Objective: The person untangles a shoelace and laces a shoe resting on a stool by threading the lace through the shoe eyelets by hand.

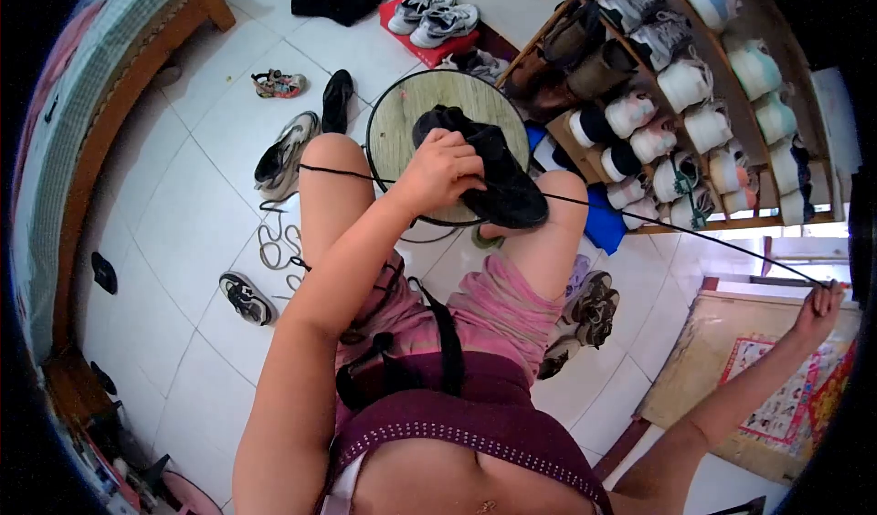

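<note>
A black shoe (498, 182) lies tilted on a round stool with a wood-grain top (402, 118), between my knees. My left hand (440, 173) is closed on the shoe's upper, with the fingers curled over it. Far out to the right, my right hand (818, 312) pinches the end of a black shoelace (694, 232). That lace runs taut from the shoe across my right knee. Another length of black lace hangs loosely over my left thigh. My left hand hides part of the shoe's opening.
A shoe rack (722, 86) full of shoes stands at the upper right. Grey-white sneakers (434, 17) sit on a red box at the back. Loose shoes, including a black-and-white one (245, 298), and laces (274, 246) lie on the tiles. A wooden bed frame (91, 141) lines the left.
</note>
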The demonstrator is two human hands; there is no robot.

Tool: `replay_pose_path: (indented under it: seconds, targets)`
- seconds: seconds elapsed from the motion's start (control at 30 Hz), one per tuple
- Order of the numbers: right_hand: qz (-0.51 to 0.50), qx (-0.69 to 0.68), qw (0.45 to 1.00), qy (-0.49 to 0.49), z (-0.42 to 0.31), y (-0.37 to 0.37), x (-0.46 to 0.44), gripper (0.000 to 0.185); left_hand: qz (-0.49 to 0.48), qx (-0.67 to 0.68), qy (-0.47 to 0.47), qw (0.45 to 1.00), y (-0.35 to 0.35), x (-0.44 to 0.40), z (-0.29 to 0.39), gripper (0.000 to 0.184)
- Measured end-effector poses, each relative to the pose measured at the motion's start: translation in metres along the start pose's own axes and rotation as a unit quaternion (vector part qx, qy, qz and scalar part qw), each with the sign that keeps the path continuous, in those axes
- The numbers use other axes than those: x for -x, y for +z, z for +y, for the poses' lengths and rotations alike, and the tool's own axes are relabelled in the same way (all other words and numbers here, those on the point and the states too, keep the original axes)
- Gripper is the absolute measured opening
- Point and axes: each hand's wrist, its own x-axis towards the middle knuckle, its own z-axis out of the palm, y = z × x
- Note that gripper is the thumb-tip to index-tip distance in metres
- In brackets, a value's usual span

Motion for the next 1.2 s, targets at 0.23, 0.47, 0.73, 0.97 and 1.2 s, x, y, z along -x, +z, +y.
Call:
replay_pose_path:
  seconds: [0.23,0.47,0.73,0.97,1.2]
  targets:
    - [0.086,0.107,0.990,0.013,0.038,0.011,0.026,0.016,-0.031,-0.026,0.012,0.999,0.006,0.000,0.007,0.019]
    - [0.207,0.471,0.855,0.066,0.166,0.040,0.082,0.031,0.043,0.072,-0.096,0.992,-0.023,0.010,0.038,0.035]
    - [-0.060,0.454,0.865,0.207,0.318,0.167,0.163,0.012,-0.242,-0.112,-0.250,0.931,-0.048,0.052,0.059,0.021]
    - [-0.206,0.497,0.842,0.043,0.364,0.301,0.181,0.016,-0.183,0.038,-0.240,0.953,-0.086,-0.010,0.111,0.014]
    - [-0.216,0.460,0.854,0.110,0.382,0.319,0.156,0.013,-0.171,-0.136,-0.106,0.970,-0.023,-0.053,0.067,0.033]
